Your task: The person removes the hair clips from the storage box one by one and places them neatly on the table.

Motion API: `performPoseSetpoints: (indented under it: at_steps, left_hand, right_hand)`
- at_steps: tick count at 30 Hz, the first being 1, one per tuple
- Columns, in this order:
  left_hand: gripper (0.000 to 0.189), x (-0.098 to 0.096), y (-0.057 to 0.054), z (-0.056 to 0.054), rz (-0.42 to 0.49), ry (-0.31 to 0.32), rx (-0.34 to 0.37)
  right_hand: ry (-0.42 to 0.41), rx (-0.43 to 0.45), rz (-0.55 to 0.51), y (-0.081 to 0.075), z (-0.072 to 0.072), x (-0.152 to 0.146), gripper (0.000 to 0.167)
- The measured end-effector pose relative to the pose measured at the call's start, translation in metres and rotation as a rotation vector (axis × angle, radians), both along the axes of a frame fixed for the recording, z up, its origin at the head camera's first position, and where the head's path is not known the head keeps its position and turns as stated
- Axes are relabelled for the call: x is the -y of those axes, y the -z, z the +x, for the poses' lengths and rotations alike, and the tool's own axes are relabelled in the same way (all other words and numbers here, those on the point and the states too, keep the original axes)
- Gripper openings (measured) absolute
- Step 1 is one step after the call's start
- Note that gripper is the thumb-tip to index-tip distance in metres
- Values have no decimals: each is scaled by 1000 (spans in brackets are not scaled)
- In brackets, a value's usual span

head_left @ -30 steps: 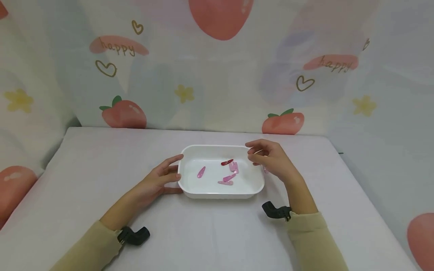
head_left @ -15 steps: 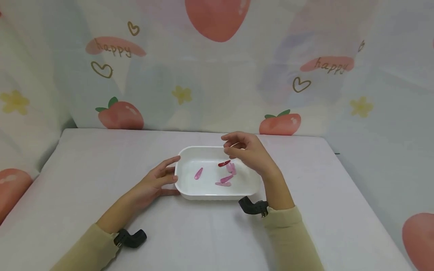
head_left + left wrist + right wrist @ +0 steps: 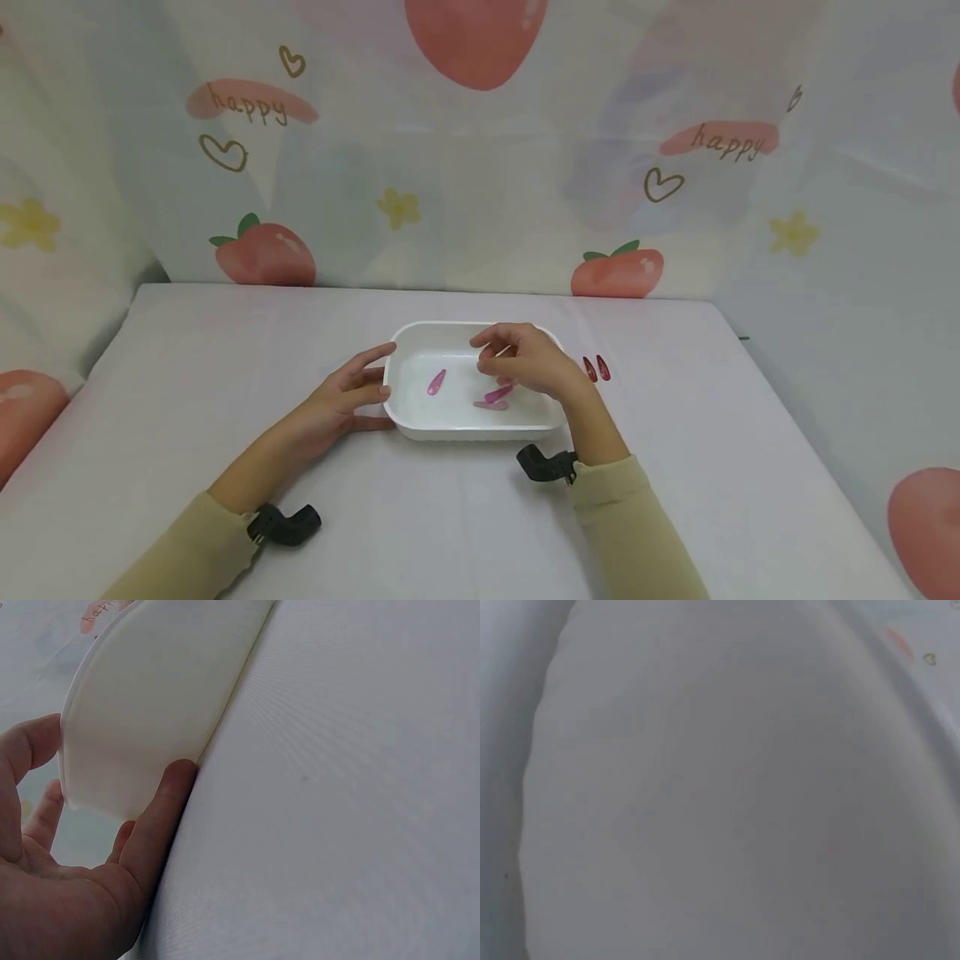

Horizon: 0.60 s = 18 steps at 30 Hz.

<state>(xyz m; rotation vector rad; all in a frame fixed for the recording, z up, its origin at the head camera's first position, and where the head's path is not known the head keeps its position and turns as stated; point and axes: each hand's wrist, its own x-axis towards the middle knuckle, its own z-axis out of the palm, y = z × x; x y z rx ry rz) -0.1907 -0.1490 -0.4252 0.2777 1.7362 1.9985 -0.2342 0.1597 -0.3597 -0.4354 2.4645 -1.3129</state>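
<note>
In the head view, a white tray sits on the table with its left end at my left hand. The left fingertips touch the rim and end wall, spread apart in the left wrist view. My right hand reaches down into the tray's right half, fingers bent. It covers the spot where a red hair clip and a pink claw clip lay; whether it holds either, I cannot tell. Inside the tray lie a pink snap clip on the left, a magenta clip and a pale pink clip below the right hand.
Two red hair clips, the left one and the right one, lie side by side on the white tablecloth right of the tray. A patterned curtain stands behind the table. The right wrist view shows only the tray's blurred white wall.
My right hand has moved left from the tray's right end and lowered over the red clip. The two red clips on the table have come into view. The left hand stays at the tray.
</note>
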Motion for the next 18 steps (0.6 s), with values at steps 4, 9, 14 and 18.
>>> performPoseSetpoints:
  at_steps: [4, 9, 14, 18]
  left_hand:
    - [67, 1, 0, 1, -8, -6, 2]
    - [68, 2, 0, 3, -7, -1, -2]
    - [68, 2, -1, 2, -4, 0, 5]
    - [68, 0, -2, 1, -3, -2, 7]
  right_hand:
    - [-1, -22, 54, 8, -2, 2, 32]
    - [-16, 17, 130, 15, -1, 7, 30]
    - [-18, 50, 206, 19, 3, 16, 31]
    - [-25, 19, 256, 19, 4, 22, 32]
